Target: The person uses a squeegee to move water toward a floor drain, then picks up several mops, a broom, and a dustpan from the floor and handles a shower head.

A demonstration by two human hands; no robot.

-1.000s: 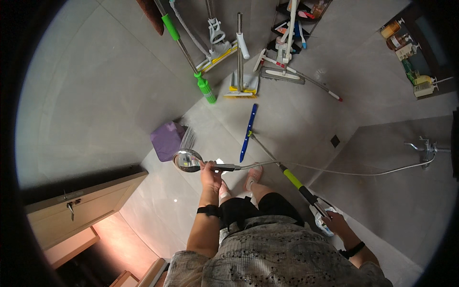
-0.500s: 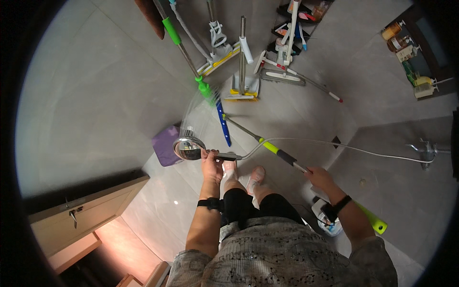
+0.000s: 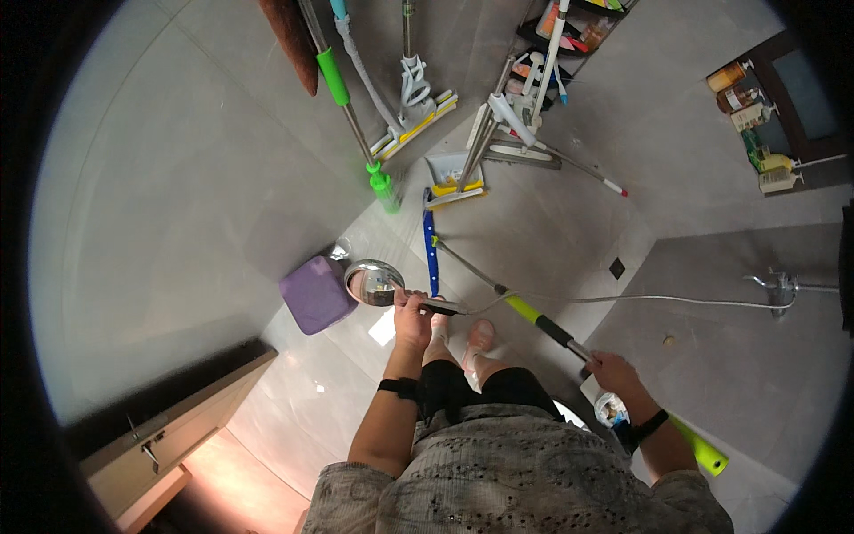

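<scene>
My left hand (image 3: 412,322) is closed around the handle of a chrome shower head (image 3: 374,283), held above the floor in front of my feet. Faint streaks of water show past it. A pale hose (image 3: 658,299) runs from its handle to the wall tap on the right. My right hand (image 3: 614,372) grips the metal pole of a floor squeegee (image 3: 538,323) with yellow-green and dark sections. Its blue blade (image 3: 432,247) lies on the floor, its far end close to the dustpan (image 3: 457,171); whether they touch I cannot tell.
A purple stool (image 3: 318,295) stands at the left wall. Along the far wall are a green-handled brush (image 3: 381,187), a flat mop (image 3: 414,125), a leaning broom handle (image 3: 485,133) and a shelf rack (image 3: 569,44). The tap (image 3: 781,294) sits on the right wall, a door (image 3: 178,427) at lower left.
The squeegee blade has shifted right and turned to point more nearly away from me. The shower head has moved slightly right. The upright handle at the dustpan now leans right.
</scene>
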